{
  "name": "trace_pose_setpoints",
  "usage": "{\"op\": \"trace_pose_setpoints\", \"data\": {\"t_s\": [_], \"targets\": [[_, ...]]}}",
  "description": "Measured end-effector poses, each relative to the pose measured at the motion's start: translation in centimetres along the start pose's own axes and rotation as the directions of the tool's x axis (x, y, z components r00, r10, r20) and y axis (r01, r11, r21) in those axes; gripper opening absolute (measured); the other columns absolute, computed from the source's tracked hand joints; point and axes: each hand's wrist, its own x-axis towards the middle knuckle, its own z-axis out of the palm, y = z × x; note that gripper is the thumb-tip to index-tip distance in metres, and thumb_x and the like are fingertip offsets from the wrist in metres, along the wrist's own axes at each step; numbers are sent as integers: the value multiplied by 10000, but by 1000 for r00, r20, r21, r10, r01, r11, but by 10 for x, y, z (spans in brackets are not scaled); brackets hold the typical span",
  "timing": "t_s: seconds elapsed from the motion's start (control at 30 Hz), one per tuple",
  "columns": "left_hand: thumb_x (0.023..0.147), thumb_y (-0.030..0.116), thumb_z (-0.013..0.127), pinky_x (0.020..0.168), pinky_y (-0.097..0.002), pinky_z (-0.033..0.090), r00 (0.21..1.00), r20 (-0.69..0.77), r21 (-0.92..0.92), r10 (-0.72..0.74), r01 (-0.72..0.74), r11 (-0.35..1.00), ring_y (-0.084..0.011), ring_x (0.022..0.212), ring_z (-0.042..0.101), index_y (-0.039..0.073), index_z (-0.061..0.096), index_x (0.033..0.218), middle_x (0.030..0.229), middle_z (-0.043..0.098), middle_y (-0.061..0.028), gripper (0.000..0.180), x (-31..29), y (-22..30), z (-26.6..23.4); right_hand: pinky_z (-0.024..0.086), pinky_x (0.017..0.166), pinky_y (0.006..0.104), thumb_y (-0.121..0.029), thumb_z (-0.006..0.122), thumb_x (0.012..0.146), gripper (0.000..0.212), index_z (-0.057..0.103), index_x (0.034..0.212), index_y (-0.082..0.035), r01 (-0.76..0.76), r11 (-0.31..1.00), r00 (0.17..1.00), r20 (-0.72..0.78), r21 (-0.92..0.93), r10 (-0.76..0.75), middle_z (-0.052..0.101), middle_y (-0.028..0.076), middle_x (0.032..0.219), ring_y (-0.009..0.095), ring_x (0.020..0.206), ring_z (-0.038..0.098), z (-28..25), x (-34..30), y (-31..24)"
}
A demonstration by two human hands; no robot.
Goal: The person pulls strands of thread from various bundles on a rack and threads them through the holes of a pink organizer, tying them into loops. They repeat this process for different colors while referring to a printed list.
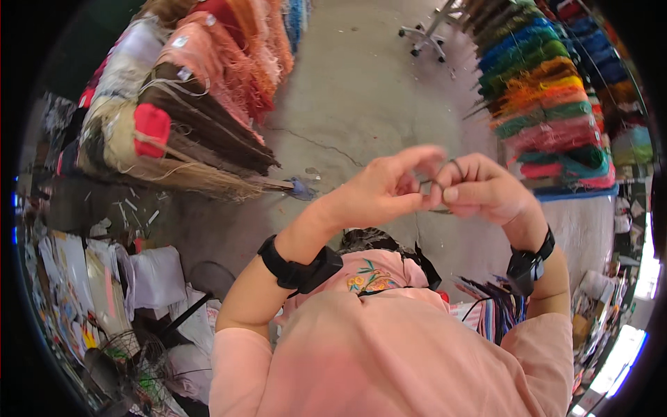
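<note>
One thin dark cord point(426, 185) is held between the two hands, before the chest. By the right hand point(488, 192) it is pinched between thumb and bent fingers; the left hand point(386, 186) is curled and blurred, so its grip cannot be told. Looping seems to be in hand; next, a steady, fine pinch is probably needed. Below, a cracked concrete floor point(347, 90) is seen, flanked by pale and brown hanks point(201, 111) at left and many-coloured hanks point(545, 90) at right.
</note>
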Motion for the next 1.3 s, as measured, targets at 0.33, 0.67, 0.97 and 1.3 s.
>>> {"op": "trace_pose_setpoints", "data": {"t_s": [0.33,0.67,0.97,1.3], "targets": [[771,34,531,584,-183,400,836,-521,349,173,23,937,-54,657,478,-3,548,907,767,527,10,142,-112,-3,-79,291,428,176,-56,571,724,122,568,826,11,-78,997,964,-254,4,77,466,-18,567,62,467,388,79,86,28],[767,45,552,560,-166,364,100,-840,542,533,135,829,-38,647,451,-16,584,835,768,527,-2,96,-247,71,-201,407,602,250,-152,441,816,226,568,791,34,108,880,991,-23,-462,-134,579,90,597,122,550,512,127,152,69],[710,24,597,501,-187,390,200,-768,625,609,26,780,-72,565,486,5,591,813,756,540,-54,105,-219,82,-218,394,592,287,-238,410,840,307,544,759,25,116,943,983,102,313,-155,515,84,538,152,523,452,171,182,63],[721,37,595,514,-193,397,262,-810,550,525,29,834,-73,564,494,-19,568,800,720,558,-39,100,-226,65,-236,344,735,286,-187,401,842,280,562,748,23,330,695,909,17,-638,-416,572,80,699,167,729,496,196,176,57]]}}
